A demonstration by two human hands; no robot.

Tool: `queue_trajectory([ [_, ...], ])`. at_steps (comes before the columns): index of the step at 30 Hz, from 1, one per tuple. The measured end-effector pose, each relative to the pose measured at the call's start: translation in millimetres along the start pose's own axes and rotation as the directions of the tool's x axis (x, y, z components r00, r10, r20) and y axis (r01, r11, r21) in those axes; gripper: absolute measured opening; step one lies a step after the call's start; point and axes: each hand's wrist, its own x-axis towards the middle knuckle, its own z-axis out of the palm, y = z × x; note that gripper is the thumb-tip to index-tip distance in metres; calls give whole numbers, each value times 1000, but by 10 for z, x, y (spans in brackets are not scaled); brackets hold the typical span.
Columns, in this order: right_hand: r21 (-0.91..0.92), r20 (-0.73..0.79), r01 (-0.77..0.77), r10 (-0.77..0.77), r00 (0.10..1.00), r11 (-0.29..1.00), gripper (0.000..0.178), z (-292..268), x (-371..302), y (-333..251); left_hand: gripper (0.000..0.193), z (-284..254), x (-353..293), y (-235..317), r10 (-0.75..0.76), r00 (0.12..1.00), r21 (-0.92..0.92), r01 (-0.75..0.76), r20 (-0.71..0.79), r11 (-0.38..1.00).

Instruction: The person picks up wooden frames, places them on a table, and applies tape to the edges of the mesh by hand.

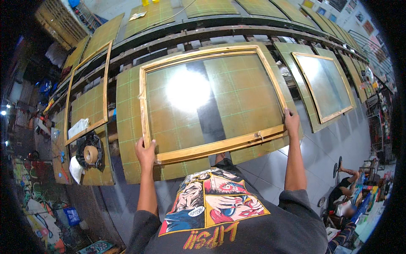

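Note:
A large screen-printing frame (211, 147), pale wood with see-through mesh, lies in front of me above greenish boards marked with bright green lines. My left hand (146, 151) is closed on its near left corner, thumb on top. Gripping the right side rail close to the near right corner is my right hand (292, 120). Both hands' fingers are partly hidden behind the wood. A bright lamp reflection shows on the mesh, and a dark band crosses its middle. Something small, like a knot, sits on the near rail. Whether the frame rests on the boards, I cannot tell.
An open wooden frame (108, 84) leans over boards at left, near a brown tape roll (90, 154) and blue-handled scissors (62, 156). Another mesh frame (327, 89) lies at right. Long rails run behind. A person (344, 190) sits low at the right, past the tiled floor (270, 167).

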Motion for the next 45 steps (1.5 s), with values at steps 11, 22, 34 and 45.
queue_trajectory([
  [11, -56, -104, 45, -50, 993, 997, 38, 59, -120, 209, 34, -42, -92, 43, -5, 999, 34, 7, -41, 999],
  [22, -35, -6, 40, -41, 999, 999, 37, 71, -65, 343, 30, -108, -63, 157, -66, 997, -54, 68, 45, 996],
  [34, 79, -107, 53, -44, 993, 996, 43, -148, -504, 520, 38, -226, -36, 41, 90, 994, -6, -90, 61, 996],
  [45, 42, -73, -195, 197, 978, 980, 38, -649, -2931, 924, 52, -68, 857, 105, 132, 971, 60, -146, 199, 987],
])
